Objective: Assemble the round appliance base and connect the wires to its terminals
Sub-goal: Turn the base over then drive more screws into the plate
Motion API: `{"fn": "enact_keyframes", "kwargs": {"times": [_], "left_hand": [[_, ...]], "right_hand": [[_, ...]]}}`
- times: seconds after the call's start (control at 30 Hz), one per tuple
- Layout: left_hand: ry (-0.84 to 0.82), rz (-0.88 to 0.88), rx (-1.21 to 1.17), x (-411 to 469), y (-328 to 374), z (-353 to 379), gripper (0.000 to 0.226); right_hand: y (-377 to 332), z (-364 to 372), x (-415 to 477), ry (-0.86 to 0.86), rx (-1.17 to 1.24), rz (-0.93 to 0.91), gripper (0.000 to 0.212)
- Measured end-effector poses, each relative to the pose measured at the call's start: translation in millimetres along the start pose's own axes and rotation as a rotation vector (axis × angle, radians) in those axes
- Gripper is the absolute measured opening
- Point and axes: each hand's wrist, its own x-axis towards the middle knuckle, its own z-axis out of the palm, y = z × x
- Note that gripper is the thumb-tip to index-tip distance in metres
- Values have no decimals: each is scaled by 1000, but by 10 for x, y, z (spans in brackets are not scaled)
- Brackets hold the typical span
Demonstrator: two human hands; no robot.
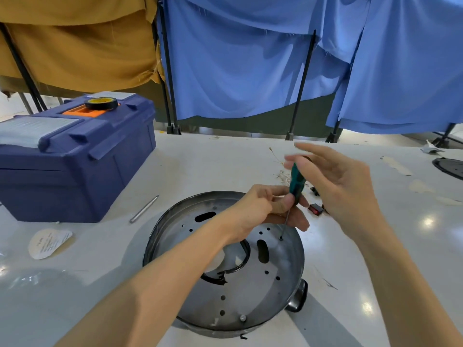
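Legible text: none can be read anywhere in the head view.
Round paper sticker [50, 242]: lies near left on the table [220, 161]; several lines of dark print are carried, too small and blurred to be read.
Tape roll [101, 103]: placed far left on the blue toolbox [75, 159]; a yellow inner ring is shown, and no wording can be made out.
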Motion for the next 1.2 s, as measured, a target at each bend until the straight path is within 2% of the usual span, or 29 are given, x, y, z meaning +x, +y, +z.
{"fn": "enact_keyframes", "kwargs": {"times": [0.1,0.17,0.2,0.27,0.33,0.37,0.57,0.63,0.77,0.9,1.03,1.2], "left_hand": [[8,-6,-28,-15,-19,15,22],[138,-9,14,-31,-20,0,21],[225,-12,119,-49,-12,-30,21],[331,-53,506,-89,-17,-99,21],[310,-117,829,-118,-65,-111,21],[292,-129,884,-123,-101,-88,21],[323,-75,941,-91,-235,1,10],[322,-80,959,-75,-246,20,10],[317,-110,1028,-45,-257,59,14],[327,-71,988,-89,-257,43,6],[349,-39,857,-101,-245,82,16],[356,-13,885,-58,-241,157,18]], "right_hand": [[-17,-87,97,-201,77,-31,23],[-16,-92,112,-218,83,-37,18],[-19,-87,112,-220,68,-39,16],[-41,-68,112,-219,12,-60,15],[-61,-29,120,-198,-55,-81,17],[-73,-9,127,-179,-98,-90,21],[-67,68,193,8,-700,-300,41],[-40,104,185,45,-726,-299,42],[-35,278,125,229,-842,-338,45],[25,247,118,417,-905,-76,48],[113,50,86,449,-932,24,53],[57,-7,28,359,-1025,-76,59]]}}
